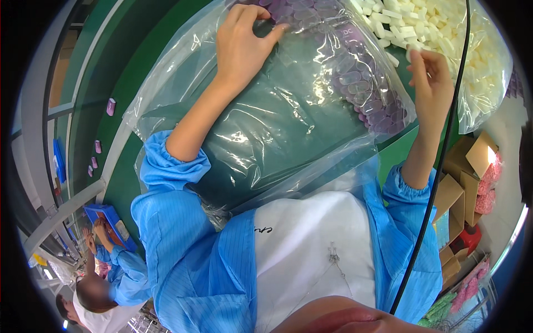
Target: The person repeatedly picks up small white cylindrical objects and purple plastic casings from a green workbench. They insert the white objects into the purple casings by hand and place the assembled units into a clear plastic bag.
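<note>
A large clear plastic bag (261,127) lies over the green work surface in front of me, with many oval translucent purple pieces (355,83) gathered along its far and right side. My left hand (241,47) is at the bag's far edge, beside the purple pieces. Its fingers curl towards the thumb, and what is between the tips is too small to make out. On the right, my right hand (432,80) pinches a small white piece (412,52) between thumb and fingers. Just beyond it is a heap of loose white and cream pieces (405,22).
Several small purple items (111,106) sit spaced out on the green belt at left. A co-worker's sleeve (125,272) and a blue tray (126,236) are at lower left. Cardboard boxes (452,194) stand at right. A black cable (438,183) hangs across the right side.
</note>
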A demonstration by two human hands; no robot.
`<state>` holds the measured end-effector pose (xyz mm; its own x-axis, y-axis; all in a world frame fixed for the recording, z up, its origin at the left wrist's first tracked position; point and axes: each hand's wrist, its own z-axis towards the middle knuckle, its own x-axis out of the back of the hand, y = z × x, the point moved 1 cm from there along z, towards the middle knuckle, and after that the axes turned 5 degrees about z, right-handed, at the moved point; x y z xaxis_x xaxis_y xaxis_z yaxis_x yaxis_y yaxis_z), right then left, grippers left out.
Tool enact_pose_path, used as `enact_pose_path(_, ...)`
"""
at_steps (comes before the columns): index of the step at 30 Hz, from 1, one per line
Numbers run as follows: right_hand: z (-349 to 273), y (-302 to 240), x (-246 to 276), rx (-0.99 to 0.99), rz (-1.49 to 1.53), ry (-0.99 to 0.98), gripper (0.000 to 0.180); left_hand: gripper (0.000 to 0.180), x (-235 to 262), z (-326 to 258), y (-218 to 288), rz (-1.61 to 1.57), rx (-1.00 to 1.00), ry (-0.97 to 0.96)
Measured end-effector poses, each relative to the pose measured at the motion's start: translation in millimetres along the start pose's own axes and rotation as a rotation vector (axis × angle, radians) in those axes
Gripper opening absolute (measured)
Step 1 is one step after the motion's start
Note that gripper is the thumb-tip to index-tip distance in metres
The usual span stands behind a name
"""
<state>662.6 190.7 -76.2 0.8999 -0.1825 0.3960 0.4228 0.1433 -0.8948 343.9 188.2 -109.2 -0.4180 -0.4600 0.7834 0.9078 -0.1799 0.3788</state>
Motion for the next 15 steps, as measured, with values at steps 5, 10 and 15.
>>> enact_pose_path(5,-42.4,-27.7,-5.0,0.058,0.324,-0.102,0.012,0.033,1.2,-4.8,5.5,-0.085,0.041,0.037)
enact_pose_path(10,-65.3,-44.8,-19.7,0.116,0.465,-0.205,0.018,0.026,-1.3,-7.1,8.0,-0.191,0.082,0.061)
enact_pose_path(15,-94.3,-51.8,-36.4,0.226,0.396,-0.415,0.024,0.018,47.4,-62.1,4.5,-0.301,0.117,0.066)
